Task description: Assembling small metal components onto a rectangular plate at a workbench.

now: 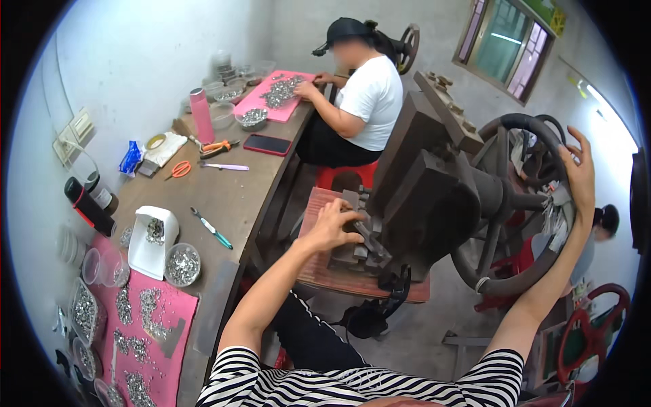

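Note:
My left hand (331, 227) reaches over the metal die block (369, 244) at the foot of a dark screw press (434, 203). Its thumb and fingers are curved and apart, touching or just above the block; no held piece shows between them. The fingertips are partly hidden against the dark metal. On the right, my right hand (580, 173) lies against the rim of the press's big handwheel (523, 290), fingers stretched upward and spread, not wrapped round it. White cloth strips (559, 216) are tied on the rim below that hand.
The workbench (196, 197) at left carries a white scoop-shaped tray (144, 261), a tub of small metal parts (183, 264), a pink mat (183, 319), orange scissors (180, 170), pliers (218, 148) and a phone (268, 144). A co-worker (369, 95) sits beyond; another person (603, 224) is at far right.

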Action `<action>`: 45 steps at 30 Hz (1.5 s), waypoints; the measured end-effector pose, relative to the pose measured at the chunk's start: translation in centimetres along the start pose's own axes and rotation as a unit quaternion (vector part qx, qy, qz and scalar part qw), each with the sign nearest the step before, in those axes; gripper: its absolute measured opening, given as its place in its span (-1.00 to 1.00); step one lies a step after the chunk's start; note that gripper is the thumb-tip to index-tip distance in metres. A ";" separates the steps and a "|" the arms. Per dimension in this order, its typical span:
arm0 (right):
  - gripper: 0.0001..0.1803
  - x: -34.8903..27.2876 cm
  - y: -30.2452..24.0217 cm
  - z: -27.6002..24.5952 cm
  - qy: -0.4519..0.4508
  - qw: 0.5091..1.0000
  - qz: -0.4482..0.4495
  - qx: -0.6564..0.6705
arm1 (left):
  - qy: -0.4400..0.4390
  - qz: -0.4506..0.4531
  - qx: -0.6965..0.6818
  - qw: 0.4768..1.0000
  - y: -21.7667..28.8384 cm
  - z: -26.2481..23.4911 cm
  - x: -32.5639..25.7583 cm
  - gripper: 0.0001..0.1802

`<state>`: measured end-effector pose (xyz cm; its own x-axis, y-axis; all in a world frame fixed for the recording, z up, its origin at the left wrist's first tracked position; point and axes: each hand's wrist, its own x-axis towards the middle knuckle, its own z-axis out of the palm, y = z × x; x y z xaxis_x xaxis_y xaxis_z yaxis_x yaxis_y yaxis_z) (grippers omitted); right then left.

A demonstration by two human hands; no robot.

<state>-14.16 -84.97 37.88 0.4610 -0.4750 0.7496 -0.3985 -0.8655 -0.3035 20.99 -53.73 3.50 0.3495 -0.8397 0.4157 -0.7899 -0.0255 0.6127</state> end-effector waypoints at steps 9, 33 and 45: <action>-0.76 -10.6 -11.4 6.7 0.192 0.952 -0.238 -0.031 | 0.152 0.037 0.091 0.983 3.9 0.5 -6.9 -0.68; -0.62 -45.1 -46.7 32.6 -0.430 0.576 -0.379 0.583 | 0.457 -0.441 0.348 0.690 16.1 -7.3 -47.6 -0.69; -0.35 -47.8 -47.9 33.0 -0.310 0.676 -0.412 0.526 | 0.442 -0.417 0.376 0.700 14.7 -8.5 -47.8 -0.66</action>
<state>9.09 -26.01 -2.83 0.5568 0.5453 0.6266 0.8306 -0.3563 -0.4280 -3.06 -9.34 -1.68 0.7591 0.2917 0.5820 -0.0519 -0.8641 0.5007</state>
